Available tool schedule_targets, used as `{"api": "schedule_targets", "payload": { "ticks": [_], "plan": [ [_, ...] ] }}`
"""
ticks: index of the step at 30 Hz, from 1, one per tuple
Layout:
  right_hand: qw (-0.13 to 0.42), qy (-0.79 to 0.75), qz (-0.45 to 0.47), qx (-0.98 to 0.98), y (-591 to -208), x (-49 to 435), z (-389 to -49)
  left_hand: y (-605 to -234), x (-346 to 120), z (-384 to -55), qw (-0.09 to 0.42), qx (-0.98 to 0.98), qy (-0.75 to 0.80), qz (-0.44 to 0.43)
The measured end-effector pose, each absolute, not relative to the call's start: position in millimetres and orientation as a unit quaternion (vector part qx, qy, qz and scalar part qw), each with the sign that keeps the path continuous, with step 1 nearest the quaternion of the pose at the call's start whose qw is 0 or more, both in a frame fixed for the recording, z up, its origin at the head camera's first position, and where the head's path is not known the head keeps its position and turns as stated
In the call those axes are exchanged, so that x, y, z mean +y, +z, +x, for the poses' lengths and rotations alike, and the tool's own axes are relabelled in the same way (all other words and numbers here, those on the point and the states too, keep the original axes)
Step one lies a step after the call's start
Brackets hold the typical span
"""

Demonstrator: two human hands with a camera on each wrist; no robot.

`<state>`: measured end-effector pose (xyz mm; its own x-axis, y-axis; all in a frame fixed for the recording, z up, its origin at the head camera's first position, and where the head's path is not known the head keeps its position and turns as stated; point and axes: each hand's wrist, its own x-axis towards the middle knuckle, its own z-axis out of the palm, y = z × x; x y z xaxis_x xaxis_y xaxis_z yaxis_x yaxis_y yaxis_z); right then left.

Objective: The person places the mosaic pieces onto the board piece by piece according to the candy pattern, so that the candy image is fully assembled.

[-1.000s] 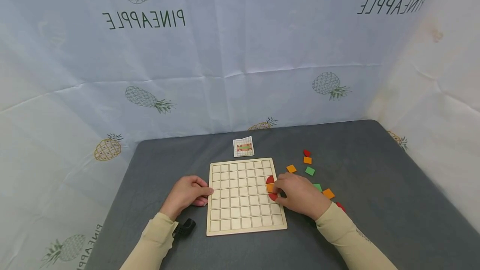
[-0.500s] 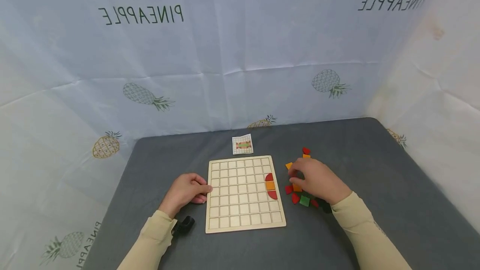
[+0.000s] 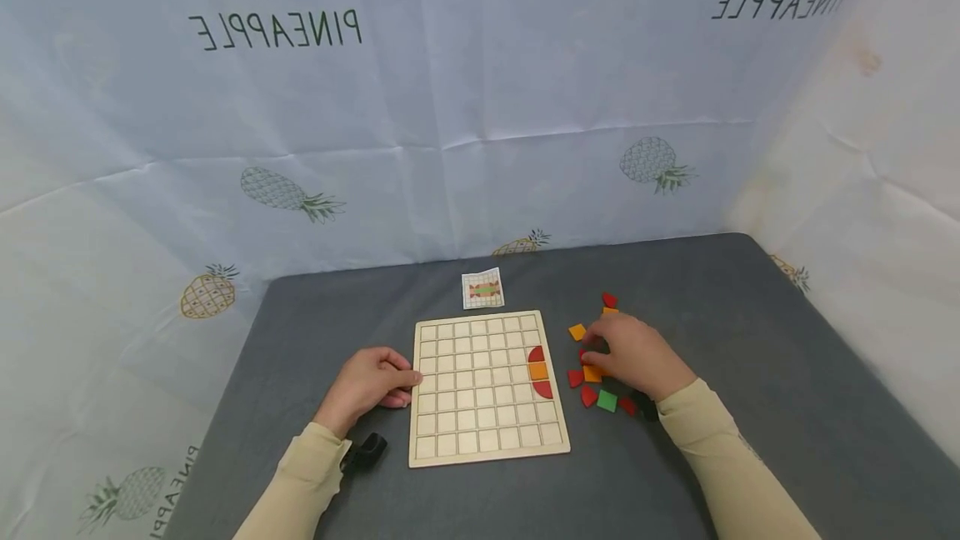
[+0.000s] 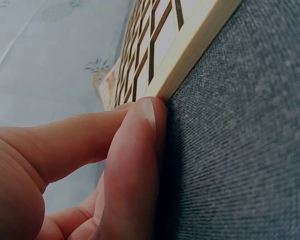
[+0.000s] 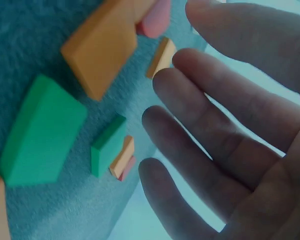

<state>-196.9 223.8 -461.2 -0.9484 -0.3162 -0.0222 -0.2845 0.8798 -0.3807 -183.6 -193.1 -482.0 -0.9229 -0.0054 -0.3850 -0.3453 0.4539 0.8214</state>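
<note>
A pale wooden grid board point(image 3: 468, 423) lies on the dark table. My left hand point(image 3: 371, 382) pinches its left edge; the left wrist view shows the thumb and a finger point(image 4: 132, 165) right at the rim. Two red quarter-round tiles point(image 3: 542, 390) and an orange square tile point(image 3: 538, 371) between them sit in the board's right column. My right hand point(image 3: 637, 352) hovers over loose tiles right of the board, its fingers point(image 5: 190, 135) spread and holding nothing. Beneath it, the right wrist view shows a green tile point(image 5: 42, 135) and an orange tile point(image 5: 102, 47).
Behind the board lies a small pattern card point(image 3: 483, 289). Several red, orange and green tiles are scattered around the right hand, including a green one point(image 3: 607, 401) and a red one point(image 3: 610, 300) farther back. A printed cloth point(image 3: 465, 90) hangs behind the table.
My right hand has left the tiles on the board's right edge and moved right over the loose tiles. The left hand keeps its place at the board's left edge.
</note>
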Motion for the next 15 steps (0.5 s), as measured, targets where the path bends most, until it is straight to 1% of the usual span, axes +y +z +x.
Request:
{"api": "schedule_targets", "payload": {
  "ticks": [10, 15],
  "plan": [
    [0.032, -0.162, -0.143, 0.976, -469.6, 222.6, -199.9, -482.1, -191.0, -184.1, 0.165, 0.837, 0.511, -0.103],
    [0.04, -0.161, -0.14, 0.976, -469.4, 224.6, -204.0, -481.9, -190.8, -184.1, 0.165, 0.839, 0.507, -0.109]
  ]
}}
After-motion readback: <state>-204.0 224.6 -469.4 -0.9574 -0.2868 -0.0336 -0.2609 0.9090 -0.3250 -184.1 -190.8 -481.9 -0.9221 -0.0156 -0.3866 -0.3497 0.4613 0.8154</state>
